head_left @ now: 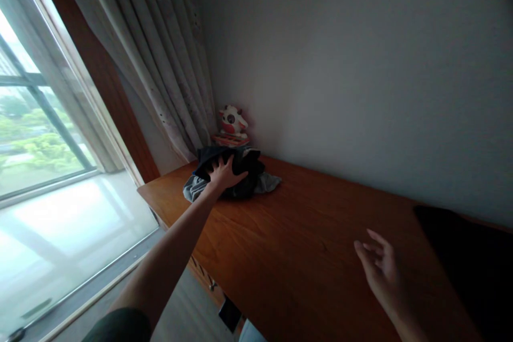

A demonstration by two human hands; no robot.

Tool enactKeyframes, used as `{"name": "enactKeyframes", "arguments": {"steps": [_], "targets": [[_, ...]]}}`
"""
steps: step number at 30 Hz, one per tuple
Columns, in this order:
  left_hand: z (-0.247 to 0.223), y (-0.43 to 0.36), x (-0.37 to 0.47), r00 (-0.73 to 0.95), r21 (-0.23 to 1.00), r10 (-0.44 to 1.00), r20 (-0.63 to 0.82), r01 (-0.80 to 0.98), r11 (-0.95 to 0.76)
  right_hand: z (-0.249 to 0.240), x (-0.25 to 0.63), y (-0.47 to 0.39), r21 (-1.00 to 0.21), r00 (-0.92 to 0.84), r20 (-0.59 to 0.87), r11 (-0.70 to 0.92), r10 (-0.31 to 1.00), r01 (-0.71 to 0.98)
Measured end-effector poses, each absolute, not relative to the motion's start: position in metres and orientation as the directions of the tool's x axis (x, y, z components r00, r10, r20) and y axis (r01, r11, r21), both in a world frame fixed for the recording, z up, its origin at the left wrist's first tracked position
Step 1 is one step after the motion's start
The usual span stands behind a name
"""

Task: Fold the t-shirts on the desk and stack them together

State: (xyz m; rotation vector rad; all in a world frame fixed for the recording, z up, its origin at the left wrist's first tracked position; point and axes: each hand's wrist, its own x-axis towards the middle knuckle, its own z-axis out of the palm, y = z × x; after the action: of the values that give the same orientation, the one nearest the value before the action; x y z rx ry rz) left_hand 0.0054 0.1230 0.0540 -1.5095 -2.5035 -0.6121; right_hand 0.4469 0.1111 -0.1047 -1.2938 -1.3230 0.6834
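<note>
My left hand [225,173] reaches out to the far left end of the wooden dresser [304,224]. Its fingers are spread over a crumpled pile of dark clothes [244,184], and the palm appears to rest on the cloth. Grey fabric [267,183] pokes out at the sides of the pile. Over the right part of the dresser top hovers my right hand [380,264], fingers loosely curved and thumb apart, with nothing in it.
Behind the pile, a cow-shaped toy [232,122] stands against the wall. A black flat item [468,256] covers the dresser's right end. At left are a curtain [160,53] and a bright window with a sill [72,224]. A drawer knob [212,286] shows at the front.
</note>
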Motion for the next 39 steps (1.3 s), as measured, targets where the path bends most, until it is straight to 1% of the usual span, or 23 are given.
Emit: {"name": "enactKeyframes", "arguments": {"steps": [2, 5, 9, 11, 14, 16, 18, 21, 23, 26, 28, 32, 35, 39], "targets": [[0.028, 0.121, -0.005, -0.522, 0.258, 0.809, 0.270, 0.849, 0.462, -0.104, 0.447, 0.110, -0.943, 0.214, 0.257, 0.196, 0.943, 0.269], [0.008, 0.120, -0.019, -0.595, 0.296, 0.757, 0.271, 0.800, 0.522, -0.099, 0.446, 0.108, -0.953, 0.223, 0.221, 0.162, 0.949, 0.256], [0.017, 0.128, -0.029, -0.623, 0.301, 0.739, 0.256, 0.778, 0.552, -0.094, 0.445, 0.107, -0.944, 0.213, 0.231, 0.166, 0.949, 0.285], [0.026, 0.130, -0.025, -0.592, 0.286, 0.740, 0.321, 0.805, 0.520, -0.096, 0.446, 0.108, -0.938, 0.201, 0.244, 0.178, 0.949, 0.299], [0.032, 0.129, -0.007, -0.420, 0.241, 0.735, 0.532, 0.907, 0.344, -0.099, 0.447, 0.109, -0.934, 0.188, 0.243, 0.177, 0.952, 0.310], [0.032, 0.127, 0.011, -0.291, 0.218, 0.728, 0.620, 0.956, 0.196, -0.101, 0.447, 0.110, -0.936, 0.186, 0.240, 0.176, 0.953, 0.305], [0.027, 0.128, 0.033, -0.145, 0.214, 0.770, 0.622, 0.977, 0.012, -0.101, 0.447, 0.110, -0.936, 0.176, 0.243, 0.184, 0.954, 0.299], [0.013, 0.133, 0.075, 0.161, 0.228, 0.833, 0.529, 0.918, -0.323, -0.100, 0.446, 0.111, -0.934, 0.180, 0.266, 0.206, 0.947, 0.293], [0.000, 0.136, 0.109, 0.304, 0.247, 0.832, 0.464, 0.857, -0.451, -0.101, 0.445, 0.111, -0.938, 0.200, 0.275, 0.216, 0.940, 0.271], [-0.023, 0.137, 0.165, 0.411, 0.287, 0.842, 0.349, 0.809, -0.514, -0.102, 0.446, 0.113, -0.947, 0.238, 0.280, 0.227, 0.930, 0.227], [-0.036, 0.135, 0.198, 0.432, 0.322, 0.848, 0.305, 0.792, -0.519, -0.103, 0.446, 0.114, -0.948, 0.260, 0.290, 0.240, 0.921, 0.208], [-0.055, 0.130, 0.234, 0.446, 0.395, 0.831, 0.333, 0.734, -0.553, -0.101, 0.447, 0.115, -0.943, 0.255, 0.310, 0.262, 0.916, 0.206], [-0.061, 0.132, 0.235, 0.455, 0.454, 0.806, 0.379, 0.667, -0.590, -0.099, 0.446, 0.115, -0.936, 0.270, 0.330, 0.275, 0.905, 0.220], [-0.062, 0.138, 0.228, 0.441, 0.500, 0.816, 0.373, 0.646, -0.577, -0.095, 0.440, 0.111, -0.926, 0.301, 0.358, 0.295, 0.884, 0.236]]}}
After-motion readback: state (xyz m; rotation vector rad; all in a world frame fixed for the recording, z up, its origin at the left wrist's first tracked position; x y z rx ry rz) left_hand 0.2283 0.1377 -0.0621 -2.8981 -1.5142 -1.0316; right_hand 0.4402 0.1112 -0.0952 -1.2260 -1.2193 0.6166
